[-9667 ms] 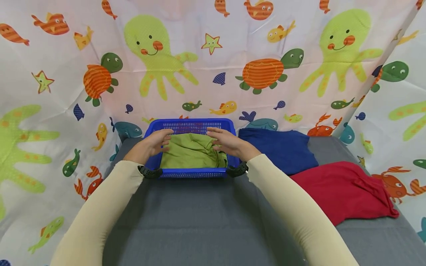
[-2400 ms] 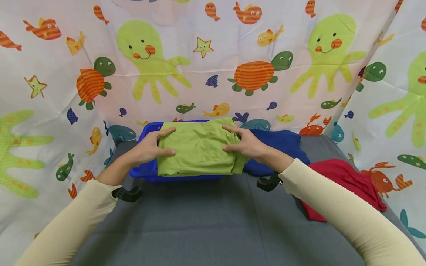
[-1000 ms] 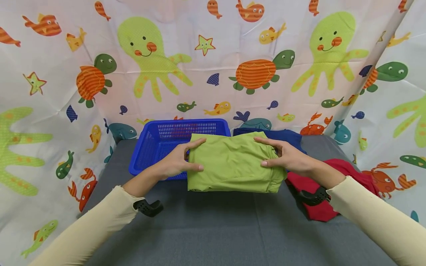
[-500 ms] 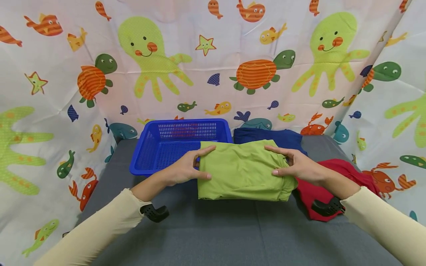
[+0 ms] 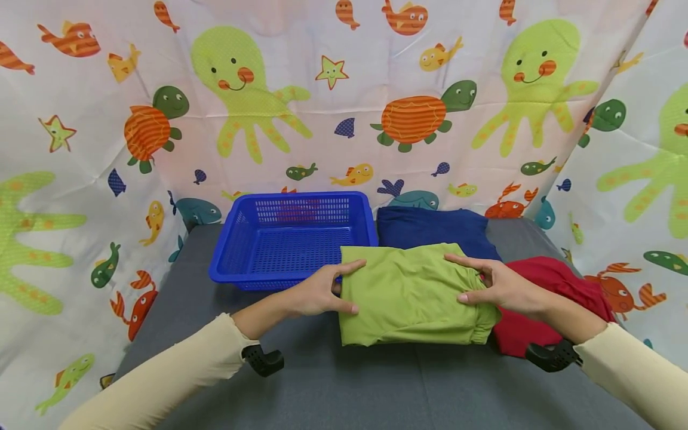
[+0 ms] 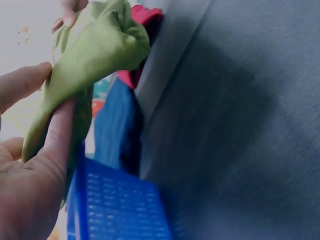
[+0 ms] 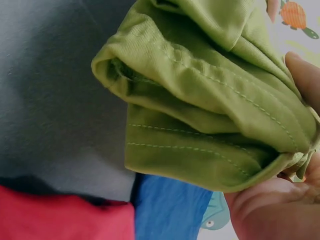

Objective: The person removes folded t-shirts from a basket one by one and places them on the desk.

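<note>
A folded green garment (image 5: 403, 292) with a gathered, stitched band at its right end hangs above the grey surface, front right of the basket. My left hand (image 5: 317, 292) grips its left end, thumb on top and other fingers underneath, as the left wrist view of the garment (image 6: 100, 50) shows. At the opposite end my right hand (image 5: 507, 289) pinches the banded side between thumb and fingers. Stitched hems and layered folds of the garment (image 7: 200, 90) fill the right wrist view. Its underside is hidden in the head view.
A blue plastic basket (image 5: 258, 282) with perforated walls stands at the back, its inner floor visible. Right of it lies a blue cloth (image 5: 430, 227), then a red cloth (image 5: 570, 289) nearer the right edge. A printed curtain (image 5: 344, 107) encloses the grey surface (image 5: 376, 394).
Both hands have lifted the green garment out of the basket and carried it right and toward me. Over the last second it keeps moving that way, uncovering the basket's inside.
</note>
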Available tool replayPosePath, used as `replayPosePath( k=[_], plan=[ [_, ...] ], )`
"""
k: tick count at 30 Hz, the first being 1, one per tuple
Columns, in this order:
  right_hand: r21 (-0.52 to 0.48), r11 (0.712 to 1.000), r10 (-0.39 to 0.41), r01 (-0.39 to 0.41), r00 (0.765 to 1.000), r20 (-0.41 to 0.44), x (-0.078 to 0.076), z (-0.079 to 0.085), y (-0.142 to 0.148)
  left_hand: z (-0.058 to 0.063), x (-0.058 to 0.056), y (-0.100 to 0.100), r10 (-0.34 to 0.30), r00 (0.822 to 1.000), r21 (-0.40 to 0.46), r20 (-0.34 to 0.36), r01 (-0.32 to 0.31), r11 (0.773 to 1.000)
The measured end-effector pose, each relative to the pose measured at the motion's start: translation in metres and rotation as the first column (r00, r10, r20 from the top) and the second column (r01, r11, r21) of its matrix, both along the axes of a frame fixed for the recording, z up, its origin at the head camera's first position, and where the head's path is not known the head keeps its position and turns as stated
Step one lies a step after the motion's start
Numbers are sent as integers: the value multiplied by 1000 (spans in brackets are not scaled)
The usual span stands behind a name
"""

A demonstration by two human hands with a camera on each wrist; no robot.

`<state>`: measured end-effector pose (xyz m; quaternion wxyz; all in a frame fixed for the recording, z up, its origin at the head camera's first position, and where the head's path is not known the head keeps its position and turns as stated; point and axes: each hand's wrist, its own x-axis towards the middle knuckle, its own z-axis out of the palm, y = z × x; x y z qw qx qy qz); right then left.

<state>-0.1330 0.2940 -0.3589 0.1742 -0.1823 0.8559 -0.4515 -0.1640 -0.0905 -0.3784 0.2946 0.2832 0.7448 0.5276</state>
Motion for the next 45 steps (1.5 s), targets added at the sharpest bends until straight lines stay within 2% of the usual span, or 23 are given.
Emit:
replayPosePath(
  k=[9, 15, 18, 22, 30, 33, 38, 45],
  plan=[
    [34, 999, -5, 6, 1000, -21, 10, -10, 8, -17, 8, 10, -39, 998, 16, 44, 38, 999],
    [27, 1000, -5, 5, 1000, -5, 13, -17, 12, -26, 14, 16, -22, 994, 19, 108, 20, 1000],
    [25, 1000, 4, -4, 1000, -16, 16, -24, 14, -32, 17, 20, -35, 993, 25, 117, 33, 999],
    [-12, 1000, 8, -8, 1000, 15, 21, -37, 16, -44, 20, 23, -53, 991, 15, 126, 52, 999],
    [-38, 998, 41, -41, 999, 7, 28, -67, 16, -72, 24, 23, -5, 980, -27, 201, 11, 1000],
    [-67, 996, 64, -62, 998, 24, 29, -74, 18, -79, 25, 21, 14, 972, -27, 232, -8, 1000],
    [-80, 995, 69, -65, 996, 52, 29, -78, 19, -89, 25, 16, 22, 952, 50, 305, -40, 998],
    [-53, 995, 95, -88, 982, 160, 29, -79, 21, -96, 26, 13, 23, 956, 54, 294, -41, 998]
  ],
)
